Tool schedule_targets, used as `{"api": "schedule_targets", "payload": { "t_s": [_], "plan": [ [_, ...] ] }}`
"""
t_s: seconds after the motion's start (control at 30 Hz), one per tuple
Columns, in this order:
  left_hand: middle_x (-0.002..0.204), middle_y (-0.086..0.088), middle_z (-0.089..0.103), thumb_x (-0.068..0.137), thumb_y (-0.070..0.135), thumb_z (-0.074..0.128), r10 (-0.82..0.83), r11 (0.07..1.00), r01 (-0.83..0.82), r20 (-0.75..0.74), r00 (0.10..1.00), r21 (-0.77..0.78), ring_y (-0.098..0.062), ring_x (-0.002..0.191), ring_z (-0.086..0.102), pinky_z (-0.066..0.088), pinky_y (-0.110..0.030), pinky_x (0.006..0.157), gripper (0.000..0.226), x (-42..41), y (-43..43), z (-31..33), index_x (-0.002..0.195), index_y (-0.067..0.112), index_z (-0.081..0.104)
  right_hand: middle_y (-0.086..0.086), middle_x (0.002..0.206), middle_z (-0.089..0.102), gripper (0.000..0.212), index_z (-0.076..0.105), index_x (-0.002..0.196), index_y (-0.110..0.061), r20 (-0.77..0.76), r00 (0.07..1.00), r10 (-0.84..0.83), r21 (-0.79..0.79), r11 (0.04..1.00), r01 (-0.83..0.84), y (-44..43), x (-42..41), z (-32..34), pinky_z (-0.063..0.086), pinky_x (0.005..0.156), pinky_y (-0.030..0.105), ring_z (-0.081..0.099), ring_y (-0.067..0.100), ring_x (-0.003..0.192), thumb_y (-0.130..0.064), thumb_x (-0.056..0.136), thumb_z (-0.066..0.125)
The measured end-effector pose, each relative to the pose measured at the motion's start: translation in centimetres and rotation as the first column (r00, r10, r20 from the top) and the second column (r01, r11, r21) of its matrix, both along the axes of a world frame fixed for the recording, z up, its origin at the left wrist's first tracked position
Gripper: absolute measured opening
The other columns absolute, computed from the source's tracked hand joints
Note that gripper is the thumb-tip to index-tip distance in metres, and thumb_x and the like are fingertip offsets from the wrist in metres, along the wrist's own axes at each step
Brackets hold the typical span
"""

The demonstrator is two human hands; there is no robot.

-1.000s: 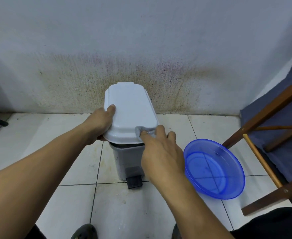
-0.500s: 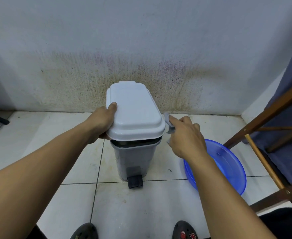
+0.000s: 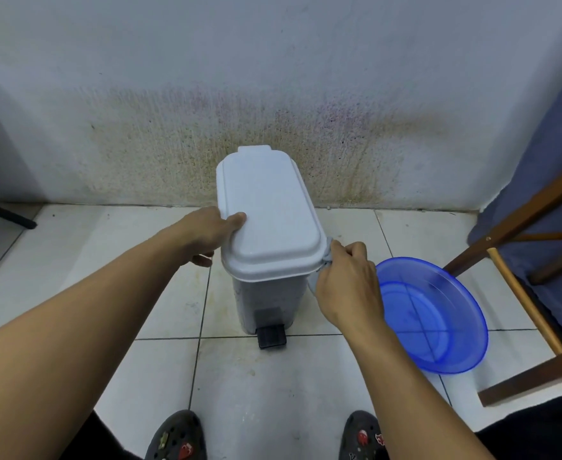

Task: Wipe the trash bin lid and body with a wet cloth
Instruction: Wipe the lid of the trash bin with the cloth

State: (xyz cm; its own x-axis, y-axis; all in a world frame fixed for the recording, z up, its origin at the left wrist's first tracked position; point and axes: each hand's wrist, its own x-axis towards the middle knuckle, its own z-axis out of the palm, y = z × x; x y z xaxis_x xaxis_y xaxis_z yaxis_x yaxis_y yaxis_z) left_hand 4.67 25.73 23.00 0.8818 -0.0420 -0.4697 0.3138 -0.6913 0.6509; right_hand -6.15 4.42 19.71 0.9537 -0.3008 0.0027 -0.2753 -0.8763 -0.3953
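Your left hand (image 3: 203, 235) is clamped on the left edge of the pedal bin's lid (image 3: 269, 214), thumb on top and fingers curled under the rim, bracing it. Your right hand (image 3: 347, 283) is closed around the grey wet cloth (image 3: 319, 270), bunched in the fingers and pressed against the lid's front right corner where it meets the bin body (image 3: 273, 300).

A second ago that cloth was on the front lip of the lid; half a second ago it had swung out to the right side, just off the rim, with the lid lifted a crack and a dark gap showing beneath it. Now the lid sits shut on the body and the cloth has come down to the corner, hanging over the top of the right wall. That reads as the lid edge being nearly finished and the wipe moving onto the body, which looks untouched lower down near the black pedal (image 3: 271, 336).

The bin stands on the tiled floor (image 3: 160, 293) against the stained wall (image 3: 206, 144), with the blue basin (image 3: 432, 313) just to its right, close enough to rinse the cloth without shifting your stance.
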Motion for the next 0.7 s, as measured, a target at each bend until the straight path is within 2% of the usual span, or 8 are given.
{"api": "schedule_targets", "payload": {
  "t_s": [0.07, 0.17, 0.3, 0.43, 0.5, 0.6, 0.7],
  "plan": [
    [0.123, -0.007, 0.062, 0.103, 0.058, 0.052, 0.009, 0.998, -0.011, -0.038, 0.999, -0.067, -0.03, 0.089, 0.072, 0.066, -0.044, 0.071, 0.06, -0.2, 0.0, -0.3, 0.147, 0.017, 0.045, 0.006, 0.122, 0.042, 0.031, 0.051, 0.126, -0.014, 0.003, 1.0, -0.015, 0.025, 1.0, 0.014, 0.3, -0.2, -0.2, 0.033, 0.069, 0.032, 0.042, 0.027, 0.092, -0.015, 0.095, 0.047],
    [0.112, -0.008, 0.067, 0.106, 0.05, 0.055, 0.013, 0.987, -0.021, -0.05, 0.999, -0.161, -0.033, 0.08, 0.074, 0.067, -0.047, 0.075, 0.04, -0.4, -0.2, -0.2, 0.132, 0.019, 0.052, 0.006, 0.117, 0.044, 0.03, 0.051, 0.126, -0.013, 0.095, 0.994, -0.062, 0.002, 0.998, 0.062, 1.6, -0.9, -0.6, 0.031, 0.063, 0.031, 0.041, 0.023, 0.082, -0.014, 0.096, 0.049],
    [0.11, -0.007, 0.067, 0.106, 0.048, 0.055, 0.0, 0.98, -0.014, -0.067, 0.998, -0.2, -0.033, 0.08, 0.076, 0.067, -0.049, 0.076, 0.032, -0.4, -0.1, -0.2, 0.125, 0.022, 0.053, 0.004, 0.105, 0.043, 0.014, 0.047, 0.105, -0.012, 0.181, 0.98, -0.082, 0.017, 0.997, 0.081, 3.8, -1.7, -1.6, 0.036, 0.055, 0.033, 0.049, 0.025, 0.072, -0.013, 0.092, 0.052],
    [0.111, -0.009, 0.067, 0.105, 0.049, 0.056, -0.01, 0.979, -0.006, -0.076, 0.997, -0.204, -0.033, 0.078, 0.074, 0.066, -0.049, 0.077, 0.033, -0.2, 0.0, -0.4, 0.121, 0.021, 0.055, 0.006, 0.105, 0.046, 0.015, 0.049, 0.105, -0.012, 0.232, 0.973, 0.004, 0.085, 0.996, -0.024, 6.6, -2.0, -2.0, 0.036, 0.057, 0.032, 0.052, 0.026, 0.074, -0.013, 0.091, 0.056],
    [0.116, -0.012, 0.066, 0.103, 0.051, 0.058, -0.004, 0.978, -0.014, -0.084, 0.996, -0.209, -0.038, 0.086, 0.077, 0.067, -0.049, 0.074, 0.04, -0.1, 0.1, -0.4, 0.126, 0.019, 0.055, 0.008, 0.103, 0.048, 0.015, 0.051, 0.101, -0.011, 0.262, 0.964, 0.044, 0.101, 0.992, -0.073, 8.5, -1.8, -2.3, 0.035, 0.056, 0.032, 0.054, 0.028, 0.076, -0.011, 0.089, 0.059],
    [0.118, -0.011, 0.064, 0.103, 0.052, 0.059, 0.011, 0.977, -0.03, -0.092, 0.996, -0.21, -0.043, 0.095, 0.076, 0.067, -0.048, 0.073, 0.043, 0.0, 0.0, -0.5, 0.127, 0.018, 0.05, 0.009, 0.098, 0.05, 0.016, 0.052, 0.096, -0.011, 0.314, 0.944, 0.1, 0.1, 0.985, -0.138, 11.4, -1.6, -2.9, 0.037, 0.051, 0.033, 0.056, 0.029, 0.073, -0.008, 0.084, 0.063],
    [0.113, -0.01, 0.063, 0.103, 0.052, 0.058, 0.022, 0.979, -0.043, -0.105, 0.994, -0.199, -0.041, 0.089, 0.077, 0.067, -0.046, 0.071, 0.044, 0.0, -0.1, -0.4, 0.127, 0.02, 0.041, 0.006, 0.099, 0.05, 0.014, 0.054, 0.1, -0.012, 0.361, 0.898, 0.251, 0.103, 0.946, -0.306, 12.9, -1.5, -3.3, 0.037, 0.052, 0.031, 0.055, 0.025, 0.072, -0.011, 0.088, 0.062]
  ]
}}
